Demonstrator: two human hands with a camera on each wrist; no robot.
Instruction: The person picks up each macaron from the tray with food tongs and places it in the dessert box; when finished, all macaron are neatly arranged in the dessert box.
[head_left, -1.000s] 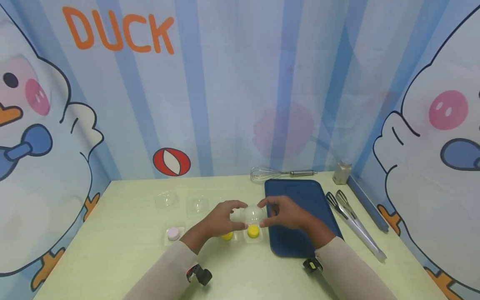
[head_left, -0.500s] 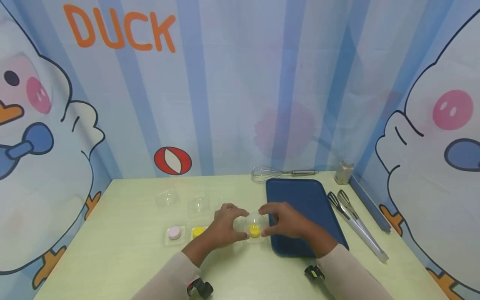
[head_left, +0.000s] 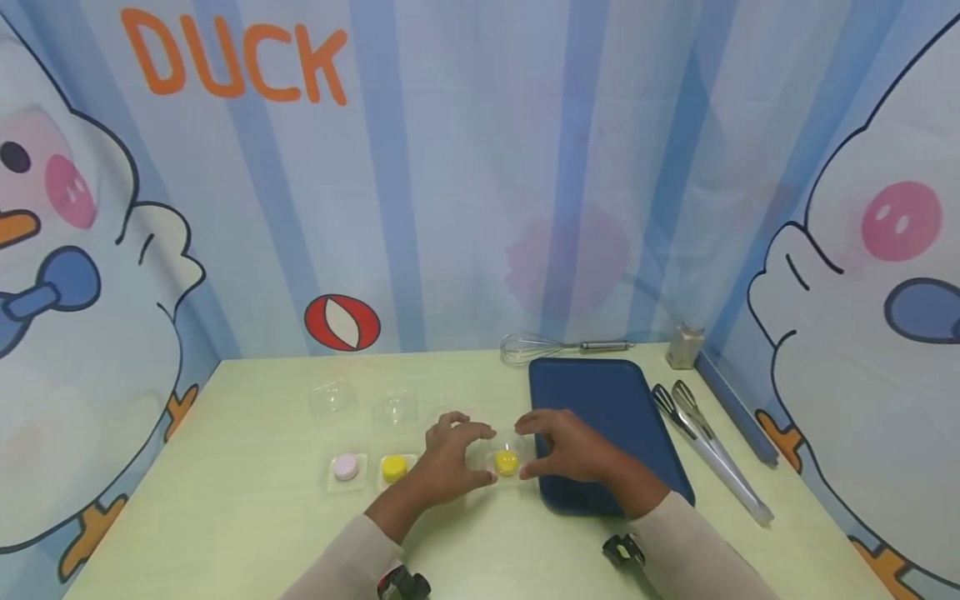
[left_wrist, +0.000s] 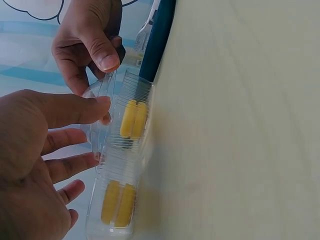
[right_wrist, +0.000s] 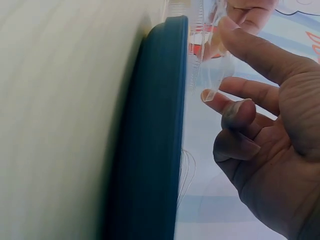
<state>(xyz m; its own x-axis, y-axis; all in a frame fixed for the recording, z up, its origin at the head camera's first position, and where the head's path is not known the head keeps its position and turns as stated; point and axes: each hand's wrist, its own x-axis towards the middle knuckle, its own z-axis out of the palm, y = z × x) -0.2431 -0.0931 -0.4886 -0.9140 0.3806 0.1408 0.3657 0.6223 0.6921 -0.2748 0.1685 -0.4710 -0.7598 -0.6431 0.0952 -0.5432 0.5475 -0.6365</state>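
Note:
Between my two hands is a clear domed plastic lid (left_wrist: 102,112), pinched at its edges just above a clear base holding a yellow macaron (head_left: 506,463). My left hand (head_left: 450,462) grips its left side, thumb nearer me. On the right side, my right hand (head_left: 566,446) holds it between thumb and fingers. In the left wrist view a narrow gap separates lid from ridged base (left_wrist: 127,145), and another yellow macaron (left_wrist: 118,204) sits in a base closer to that camera. Further left stand bases with a yellow macaron (head_left: 394,468) and a pale pink macaron (head_left: 346,467).
Behind the macarons lie clear lids (head_left: 396,408) on the pale table (head_left: 225,500). A blue tray (head_left: 600,392) stands right, partly beneath my right hand. Beyond are a whisk (head_left: 540,347), metal tongs (head_left: 712,450) and a small jar (head_left: 684,347).
Both hands have lowered the lid toward me, from above and behind the right-hand yellow macaron to over it. The left yellow macaron, hidden behind my left arm before, now shows.

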